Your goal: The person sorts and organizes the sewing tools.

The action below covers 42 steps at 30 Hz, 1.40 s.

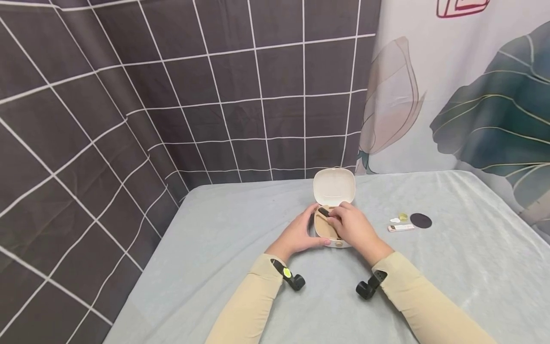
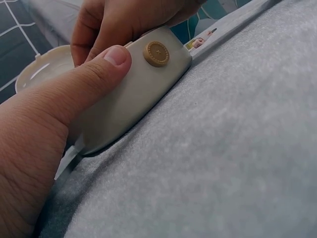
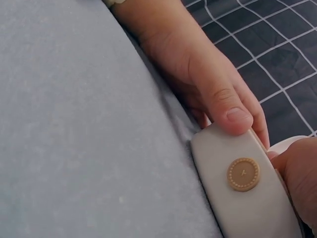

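on the grey tabletop (image 1: 240, 229), the left hand (image 1: 296, 234) grips an open white case (image 1: 334, 185) from its left; the right hand (image 1: 355, 227) reaches over, hiding part of its inside. well rightward lie a dark disc (image 1: 420, 220) and slim box (image 1: 401, 228). inside the case, the right hand pinches a dark piece (image 1: 323, 211) slanting back-left; near the box sit a yellow pot (image 1: 403, 217) and white scrap (image 1: 394, 220).

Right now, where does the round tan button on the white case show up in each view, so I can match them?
Head: the round tan button is right of centre, in the lower half, on the white case.
Left wrist: the button is near the top centre.
Right wrist: the button is toward the lower right.
Shared landmark: the left hand, its thumb on the case's front edge.
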Motion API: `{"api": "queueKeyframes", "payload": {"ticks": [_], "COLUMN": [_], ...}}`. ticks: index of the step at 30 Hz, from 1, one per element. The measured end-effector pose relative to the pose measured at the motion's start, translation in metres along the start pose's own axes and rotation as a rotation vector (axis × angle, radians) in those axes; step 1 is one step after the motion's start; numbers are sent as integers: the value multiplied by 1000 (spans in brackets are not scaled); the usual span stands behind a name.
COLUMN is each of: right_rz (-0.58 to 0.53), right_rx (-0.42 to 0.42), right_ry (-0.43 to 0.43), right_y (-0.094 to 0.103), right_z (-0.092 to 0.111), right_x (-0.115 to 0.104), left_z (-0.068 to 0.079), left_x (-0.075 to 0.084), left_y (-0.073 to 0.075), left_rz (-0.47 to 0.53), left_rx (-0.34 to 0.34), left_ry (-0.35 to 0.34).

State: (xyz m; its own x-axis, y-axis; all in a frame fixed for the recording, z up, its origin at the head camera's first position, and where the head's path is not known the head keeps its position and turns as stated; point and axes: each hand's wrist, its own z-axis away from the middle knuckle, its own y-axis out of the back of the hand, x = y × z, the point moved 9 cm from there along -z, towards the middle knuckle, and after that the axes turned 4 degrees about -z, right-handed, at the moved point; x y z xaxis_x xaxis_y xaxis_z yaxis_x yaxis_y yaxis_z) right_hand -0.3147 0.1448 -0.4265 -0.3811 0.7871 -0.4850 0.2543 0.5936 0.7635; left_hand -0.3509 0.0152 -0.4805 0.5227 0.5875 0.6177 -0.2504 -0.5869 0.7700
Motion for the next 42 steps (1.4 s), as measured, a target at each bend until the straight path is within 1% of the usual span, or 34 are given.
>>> {"api": "queueKeyframes", "payload": {"ticks": [6, 10, 14, 17, 20, 23, 26, 30, 34, 38, 42], "right_rz": [-20, -63, -65, -33, -7, 19, 36, 91, 144, 157, 162], "right_rx": [8, 46, 89, 112, 128, 140, 139, 108, 45, 1, -6], "right_ry": [41, 57, 60, 60, 80, 108, 129, 150, 178, 196, 197], "right_y": [4, 20, 43, 61, 77, 90, 99, 101, 93, 87, 87], "right_z": [-1, 2, 8, 15, 24, 35, 46, 58, 65, 69, 71], "right_x": [2, 10, 31, 51, 68, 83, 97, 110, 118, 121, 123], "left_z": [0, -1, 0, 0, 0, 0, -1, -1, 0, 0, -1], "left_x": [-1, 0, 1, 1, 1, 0, -1, -2, -3, -4, -2], "left_y": [0, 0, -1, -1, -1, -1, -2, -1, 0, -1, -2], "left_rz": [-10, -8, -6, -15, -19, -18, -17, -10, -3, -1, -1], "left_rx": [-5, -4, -3, -4, -3, -4, -6, 1, 2, -4, 0], "left_ry": [2, -16, -31, -31, -22, -17, -15, -14, -4, 6, -8]}}
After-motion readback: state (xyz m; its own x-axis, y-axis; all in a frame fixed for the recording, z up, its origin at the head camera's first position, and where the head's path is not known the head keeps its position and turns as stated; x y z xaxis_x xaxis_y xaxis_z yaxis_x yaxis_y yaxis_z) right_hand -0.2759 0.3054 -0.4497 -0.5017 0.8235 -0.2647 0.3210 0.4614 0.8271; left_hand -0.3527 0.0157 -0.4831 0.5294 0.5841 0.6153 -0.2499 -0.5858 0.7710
